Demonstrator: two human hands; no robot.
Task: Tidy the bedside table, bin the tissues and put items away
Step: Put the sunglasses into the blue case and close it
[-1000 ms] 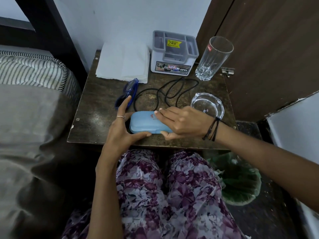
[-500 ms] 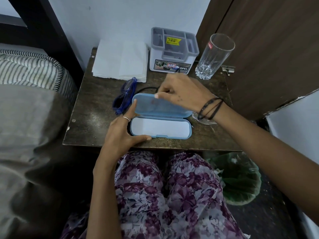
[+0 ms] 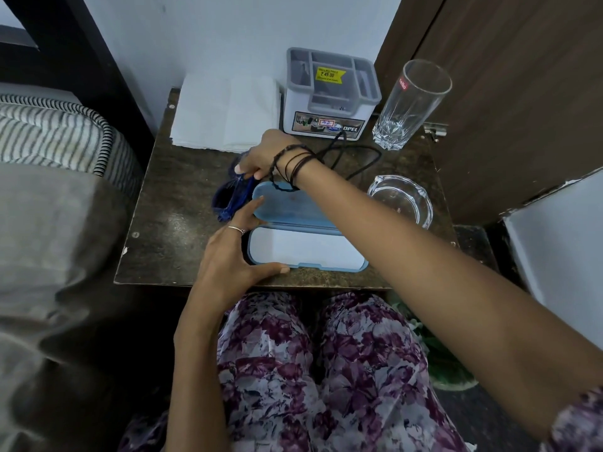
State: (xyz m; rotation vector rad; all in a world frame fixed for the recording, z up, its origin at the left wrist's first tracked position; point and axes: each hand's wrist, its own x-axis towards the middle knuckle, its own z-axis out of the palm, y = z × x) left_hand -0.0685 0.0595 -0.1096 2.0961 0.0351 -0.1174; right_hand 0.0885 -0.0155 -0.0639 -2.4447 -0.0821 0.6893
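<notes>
A light blue glasses case (image 3: 303,247) lies wide open near the front edge of the dark bedside table (image 3: 169,230), its white lining showing. My left hand (image 3: 233,256) braces the case's left end, thumb along the front rim and fingers against the lid. My right hand (image 3: 261,156) reaches across the lid and closes its fingers on the blue glasses (image 3: 233,197) lying just left of the case. A stack of white tissues (image 3: 225,114) sits at the back left.
A grey organiser box (image 3: 331,96) stands at the back, a tall glass (image 3: 408,106) to its right, a glass ashtray (image 3: 401,199) in front of that. A black cable (image 3: 355,158) loops mid-table. A green-lined bin (image 3: 447,370) sits on the floor right; the bed lies left.
The case went from closed to fully open. My right hand left the lid and moved left across it onto the blue glasses. My left hand stayed on the case's left end.
</notes>
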